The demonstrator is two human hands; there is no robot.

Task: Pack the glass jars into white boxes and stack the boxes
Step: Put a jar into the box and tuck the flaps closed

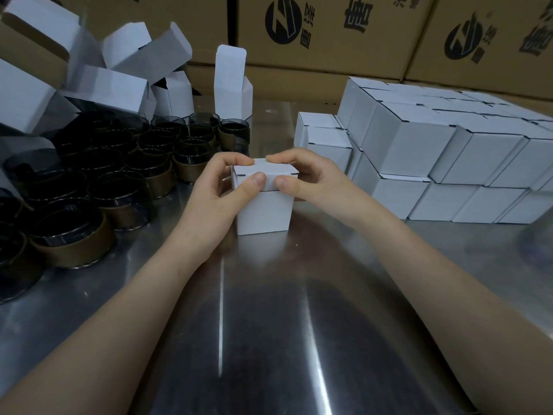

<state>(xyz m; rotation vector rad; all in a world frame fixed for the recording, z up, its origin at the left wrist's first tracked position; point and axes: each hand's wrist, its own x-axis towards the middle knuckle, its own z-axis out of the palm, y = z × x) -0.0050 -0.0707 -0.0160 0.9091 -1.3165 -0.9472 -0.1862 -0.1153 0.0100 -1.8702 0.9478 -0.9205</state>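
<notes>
Box (264,205): white card cube, matte, centre of shiny steel worktop (269,324), lid flap down. Left hand (214,190) and right hand (312,179) pinch its top edge; fingers (256,178) clamped on lid, thumbs on near face, forefingers on top. Jars (119,163): dark round glass, brown paper bands, crowded left. Open boxes (125,64): flaps up, piled far left. Stack (434,151) of closed boxes right, two layers. Brown printed cartons (329,31) far.

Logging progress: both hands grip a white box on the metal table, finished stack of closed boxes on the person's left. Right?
Not quite: the head view shows the stack of closed boxes on the person's right; glass jars fill the left.
</notes>
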